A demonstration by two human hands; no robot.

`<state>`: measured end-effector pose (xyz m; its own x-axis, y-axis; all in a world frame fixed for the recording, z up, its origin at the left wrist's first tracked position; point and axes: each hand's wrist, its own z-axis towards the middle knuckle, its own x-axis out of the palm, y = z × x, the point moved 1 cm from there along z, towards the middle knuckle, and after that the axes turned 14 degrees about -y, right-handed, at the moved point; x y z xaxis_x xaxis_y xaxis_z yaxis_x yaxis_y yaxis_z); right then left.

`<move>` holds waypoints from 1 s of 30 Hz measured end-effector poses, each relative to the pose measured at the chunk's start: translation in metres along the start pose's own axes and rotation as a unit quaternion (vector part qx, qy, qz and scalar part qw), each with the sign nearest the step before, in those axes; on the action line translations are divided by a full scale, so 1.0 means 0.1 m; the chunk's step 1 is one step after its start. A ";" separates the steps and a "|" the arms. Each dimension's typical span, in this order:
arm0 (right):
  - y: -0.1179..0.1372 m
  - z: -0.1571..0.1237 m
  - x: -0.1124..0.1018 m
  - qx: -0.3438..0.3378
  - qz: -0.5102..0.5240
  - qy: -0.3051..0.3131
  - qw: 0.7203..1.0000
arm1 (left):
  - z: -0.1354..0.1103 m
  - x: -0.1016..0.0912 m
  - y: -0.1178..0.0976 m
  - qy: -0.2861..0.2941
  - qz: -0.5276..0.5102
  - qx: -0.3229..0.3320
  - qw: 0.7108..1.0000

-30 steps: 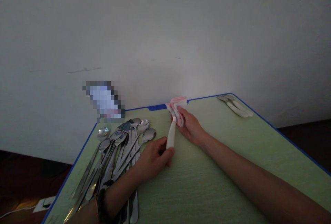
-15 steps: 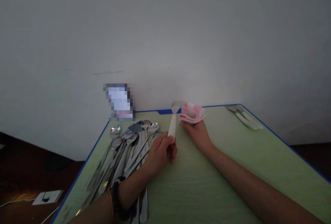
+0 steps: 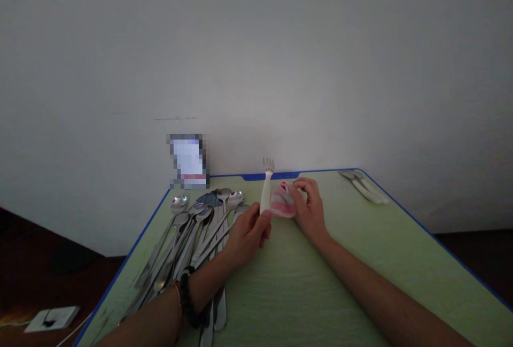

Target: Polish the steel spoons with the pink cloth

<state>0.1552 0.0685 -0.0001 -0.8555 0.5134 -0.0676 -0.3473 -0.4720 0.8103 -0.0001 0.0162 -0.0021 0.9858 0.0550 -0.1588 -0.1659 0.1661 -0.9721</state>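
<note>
My left hand is closed on the lower end of a fork with a cream handle, its metal tines pointing up and away. Just right of the fork, my right hand pinches a folded pink and white cloth between thumb and fingers. The cloth's left edge lies close against the fork handle; whether they touch I cannot tell. Beside my left forearm, a pile of metal spoons spreads over the left of the green table.
Two cream-handled forks lie at the table's back right corner. A pixelated screen device leans on the wall at back left. On the floor at lower left is a white power strip with a cable.
My right hand has turned and brought the cloth lower and leftward, beside the fork handle. My left hand keeps its hold on the fork. The view has shifted slightly.
</note>
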 end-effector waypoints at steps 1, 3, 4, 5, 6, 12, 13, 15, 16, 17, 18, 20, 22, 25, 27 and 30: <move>0.00 0.02 -0.03 -0.005 -0.018 0.001 1.000 | -0.01 0.00 -0.01 -0.002 0.008 0.004 1.000; 0.00 0.05 -0.11 -0.019 -0.060 0.015 0.998 | -0.02 -0.01 -0.03 0.000 0.027 0.015 1.000; 0.02 0.07 -0.15 -0.029 -0.078 0.019 0.996 | -0.02 -0.02 -0.04 0.003 0.041 0.023 0.999; 0.05 0.08 -0.20 -0.043 -0.090 0.012 0.995 | -0.03 -0.02 -0.05 0.006 0.057 0.032 0.998; 0.09 0.08 -0.24 -0.055 -0.091 0.014 0.994 | -0.04 -0.02 -0.07 0.010 0.076 0.043 0.996; 0.25 -0.13 -0.29 0.068 0.000 0.180 0.981 | -0.10 0.01 -0.08 0.053 0.187 0.110 0.975; 0.25 -0.17 -0.27 0.094 0.000 0.187 0.978 | -0.10 0.02 -0.07 0.059 0.198 0.113 0.972; 0.25 -0.23 -0.22 0.122 0.010 0.198 0.973 | -0.10 0.03 -0.06 0.066 0.213 0.118 0.968; 0.24 -0.26 -0.20 0.133 0.018 0.201 0.970 | -0.10 0.03 -0.05 0.069 0.220 0.120 0.966; 0.23 -0.27 -0.18 0.148 0.030 0.204 0.967 | -0.10 0.04 -0.06 0.073 0.226 0.121 0.964; 0.22 -0.27 -0.16 0.170 0.045 0.203 0.963 | -0.09 0.04 -0.06 0.080 0.231 0.119 0.962; 0.18 -0.23 -0.17 0.224 0.081 0.193 0.952 | -0.09 0.05 -0.07 0.098 0.236 0.114 0.960; 0.12 -0.11 -0.24 0.268 0.113 0.167 0.942 | -0.10 0.06 -0.08 0.114 0.238 0.115 0.958; -0.02 0.17 -0.47 0.247 0.064 0.128 0.958 | -0.10 0.07 -0.07 0.131 0.244 0.136 0.951; -0.16 0.34 -0.65 0.184 -0.063 0.136 0.971 | -0.10 0.07 -0.05 0.138 0.249 0.143 0.948; -0.37 0.48 -0.90 0.075 -0.286 0.150 0.943 | -0.10 0.08 -0.04 0.141 0.250 0.140 0.948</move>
<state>0.2634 0.0738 0.0042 -0.6231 0.4158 -0.6625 -0.7458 -0.0606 0.6634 0.0085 0.0062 -0.0016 0.7434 -0.0631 -0.6659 -0.5764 0.4448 -0.6855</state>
